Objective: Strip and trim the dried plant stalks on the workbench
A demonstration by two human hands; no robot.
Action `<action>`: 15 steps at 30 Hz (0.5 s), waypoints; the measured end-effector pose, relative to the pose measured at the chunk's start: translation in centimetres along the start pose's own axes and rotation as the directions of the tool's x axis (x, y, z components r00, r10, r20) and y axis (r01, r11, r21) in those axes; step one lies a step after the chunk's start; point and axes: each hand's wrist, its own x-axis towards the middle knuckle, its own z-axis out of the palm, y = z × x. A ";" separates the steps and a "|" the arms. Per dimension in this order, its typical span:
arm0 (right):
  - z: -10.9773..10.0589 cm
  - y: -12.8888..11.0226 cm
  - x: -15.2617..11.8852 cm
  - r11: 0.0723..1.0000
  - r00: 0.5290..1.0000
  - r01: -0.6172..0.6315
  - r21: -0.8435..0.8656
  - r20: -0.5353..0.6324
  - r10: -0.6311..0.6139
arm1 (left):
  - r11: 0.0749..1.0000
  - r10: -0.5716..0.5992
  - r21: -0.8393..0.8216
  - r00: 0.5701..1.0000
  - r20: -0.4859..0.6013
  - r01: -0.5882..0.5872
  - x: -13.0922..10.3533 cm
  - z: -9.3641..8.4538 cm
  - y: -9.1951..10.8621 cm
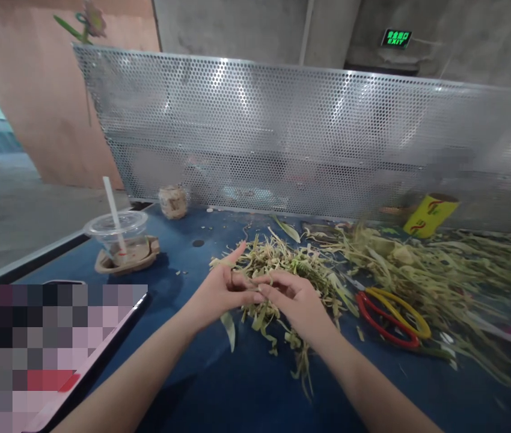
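Over a heap of dry green plant clippings [303, 258], my two hands meet at the fingertips. Thumb and middle fingers of my left hand [228, 285] are pinched together, while its index finger points up and away. My right hand [292, 300] is closed in a pinch against the left fingertips. Whatever lies between them is too small and hidden to name. Leaf strips hang from the heap below my hands. To the right of my right hand lie scissors [391, 322] with one red and one yellow handle loop, their blades partly among the clippings.
Longer stems and leaves [418, 270] spread over the blue table [219, 385] on the right, beside a yellow tube-like container [431, 215]. At left stand a plastic cup [115, 231] with a straw in a cardboard holder and a pixelated tablet-like device [102, 349]. A perforated metal panel [260, 132] closes the back.
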 end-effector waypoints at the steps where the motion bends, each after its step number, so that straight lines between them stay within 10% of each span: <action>1: 0.0 -0.1 0.0 1.000 1.000 -0.005 0.007 -0.028 0.005 | 1.000 0.000 -0.006 1.000 0.003 0.000 0.0 0.0 -0.1; 8: 0.4 0.8 0.4 0.962 0.990 -0.118 0.245 -0.052 0.134 | 0.989 0.071 0.128 0.997 -0.022 -0.068 -0.1 0.4 0.1; 15: 0.6 0.7 0.2 0.991 0.989 -0.102 0.087 -0.102 0.111 | 0.840 0.250 0.502 0.968 -0.021 -0.206 -0.2 0.5 0.3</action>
